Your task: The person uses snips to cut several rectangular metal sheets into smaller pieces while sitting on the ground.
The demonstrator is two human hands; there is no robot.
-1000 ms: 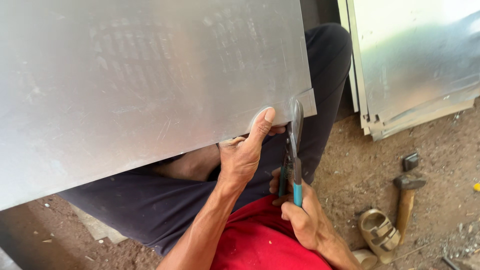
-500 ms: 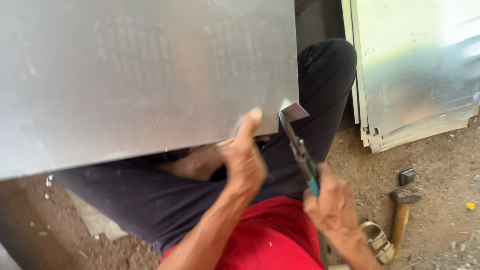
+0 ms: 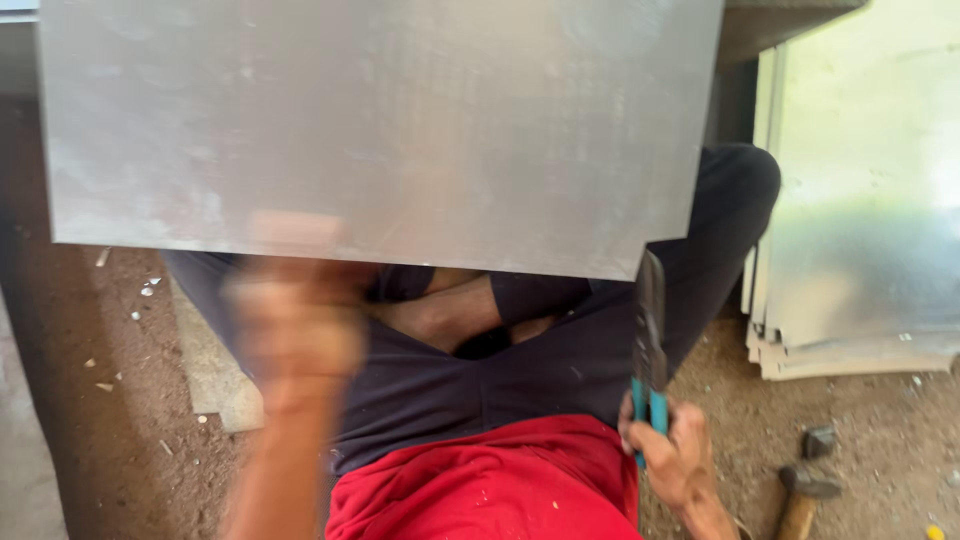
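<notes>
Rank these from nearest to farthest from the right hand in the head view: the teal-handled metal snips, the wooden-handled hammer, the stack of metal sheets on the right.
Measured from the right hand:
1. Teal-handled metal snips: gripped in that hand, blades up at the big sheet's cut corner.
2. Wooden-handled hammer: on the dirt just right of the hand.
3. Stack of metal sheets: farthest, up at the right edge.

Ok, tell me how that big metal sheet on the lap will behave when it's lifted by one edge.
The metal sheet looks thin and wide, so it would probably flex and wobble rather than stay rigid. Its smooth, shiny face suggests a slippery grip. The notched corner by the snips likely leaves sharp edges.
</notes>
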